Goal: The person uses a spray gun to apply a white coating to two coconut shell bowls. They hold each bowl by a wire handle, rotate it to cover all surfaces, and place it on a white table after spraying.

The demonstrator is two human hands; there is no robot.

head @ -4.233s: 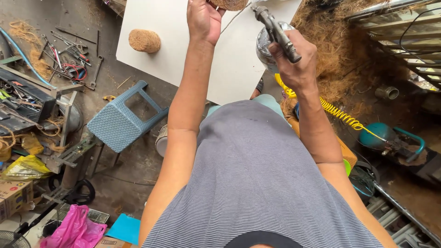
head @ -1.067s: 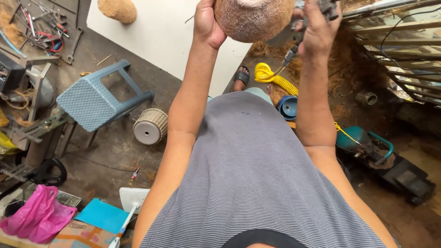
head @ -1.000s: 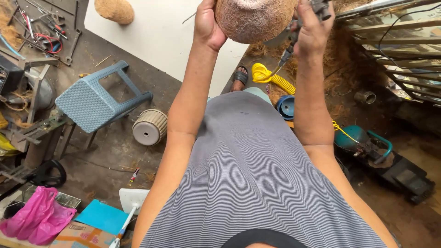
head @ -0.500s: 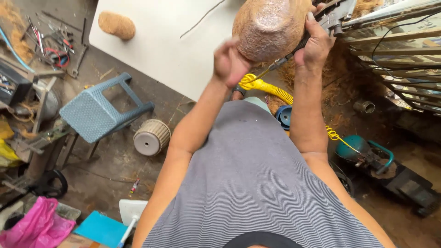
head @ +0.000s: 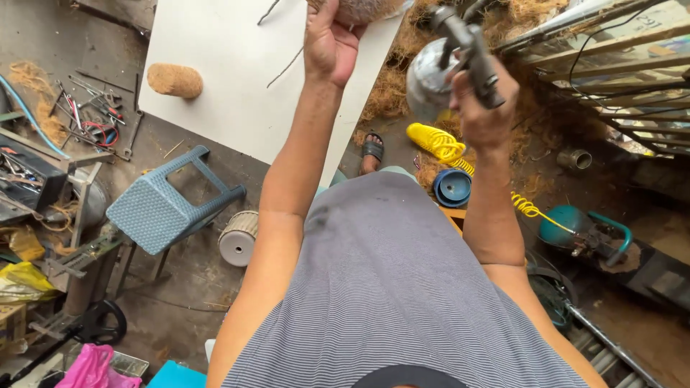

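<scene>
Spraying step, by the look of it: left hand is gripping the brown husk ball above the white worktop, right hand is clamped on the spray gun just beside it; next move needs the nozzle aimed at the ball.

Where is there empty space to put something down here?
The white board is mostly bare between the brown fibre lump and the left hand, apart from thin wires. Dirt floor lies open between the blue stool and the round container. The left edge, with scattered tools, is crowded.
</scene>
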